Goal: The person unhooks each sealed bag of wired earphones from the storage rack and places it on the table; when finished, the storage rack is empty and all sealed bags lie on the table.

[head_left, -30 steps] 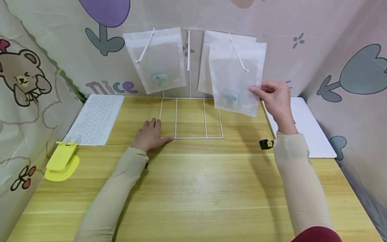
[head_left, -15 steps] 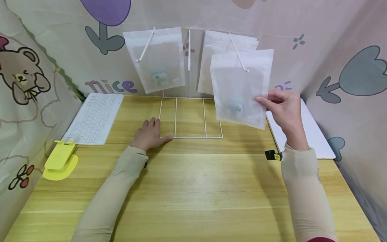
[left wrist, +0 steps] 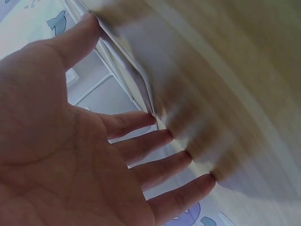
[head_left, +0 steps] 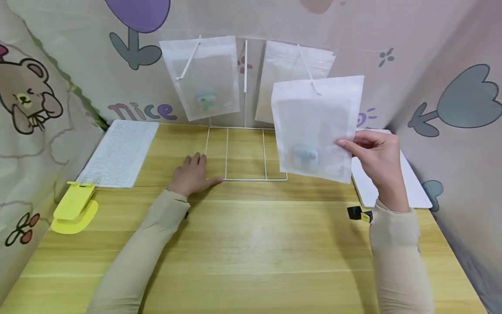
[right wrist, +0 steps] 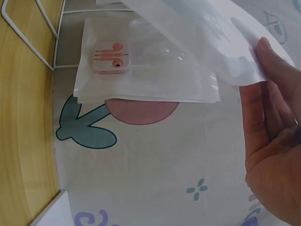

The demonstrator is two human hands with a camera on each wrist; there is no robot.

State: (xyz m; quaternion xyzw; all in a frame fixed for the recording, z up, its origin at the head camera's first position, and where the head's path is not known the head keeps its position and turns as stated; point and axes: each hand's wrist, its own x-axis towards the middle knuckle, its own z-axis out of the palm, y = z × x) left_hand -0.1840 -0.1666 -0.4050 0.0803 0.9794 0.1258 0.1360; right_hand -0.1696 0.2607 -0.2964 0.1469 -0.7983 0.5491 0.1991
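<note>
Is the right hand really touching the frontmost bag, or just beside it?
Touching. The head view shows the right hand pinching the bag near its right edge, with the thumb lying across the front.

The keyboard lies left of the wire rack.

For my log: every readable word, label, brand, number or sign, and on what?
"nice": on the patterned fabric backdrop.
White rectangular keyboard: key legends too small to read.
Frosted white plastic bag in the right hand: corner mark too blurred.
Similar bag hanging at picture left: likewise.
Yellow sticker on black wrist camera: too small.
</note>
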